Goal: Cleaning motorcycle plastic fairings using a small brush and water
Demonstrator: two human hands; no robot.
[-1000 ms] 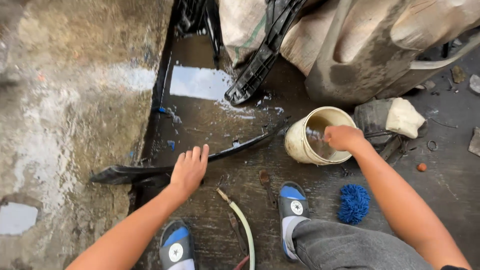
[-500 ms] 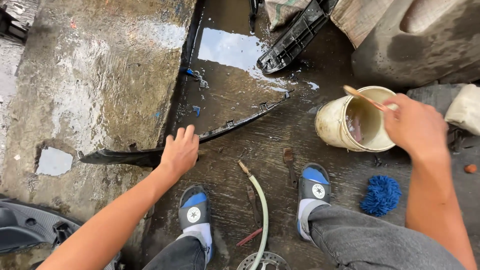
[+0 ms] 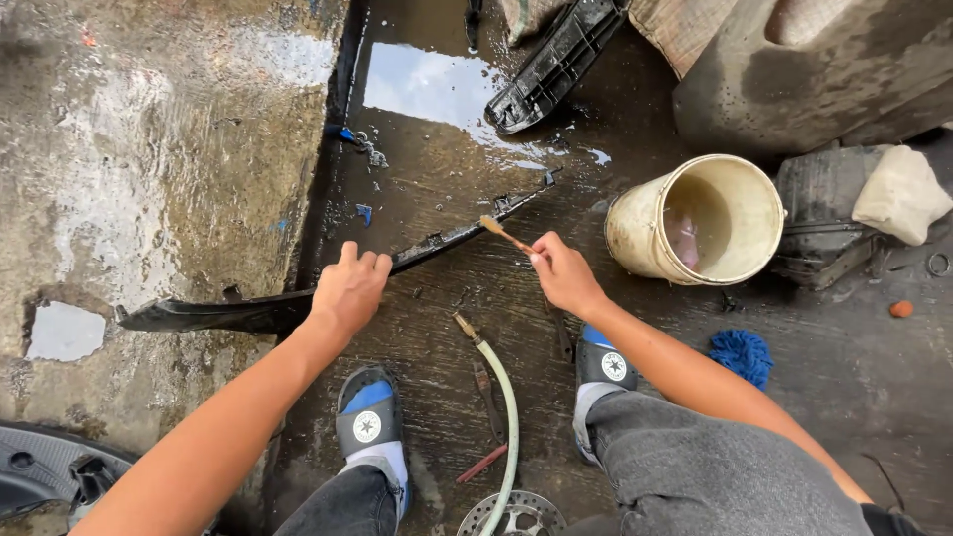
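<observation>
Head view shows a long black plastic strip [image 3: 328, 288] lying on the wet floor [image 3: 179, 179], running from low on the left up to the right. Its left hand [image 3: 347, 290] presses flat on the strip's middle, fingers spread, gripping nothing. Just to the right, the right hand [image 3: 564, 276] is closed around a small brush [image 3: 503, 234], tip touching the strip. A cream bucket [image 3: 700, 220] lies farther right.

bucket [image 3: 707, 220] right of the trim strip [image 3: 298, 303], hose [image 3: 504, 417] between the sandals [image 3: 369, 425].
</observation>
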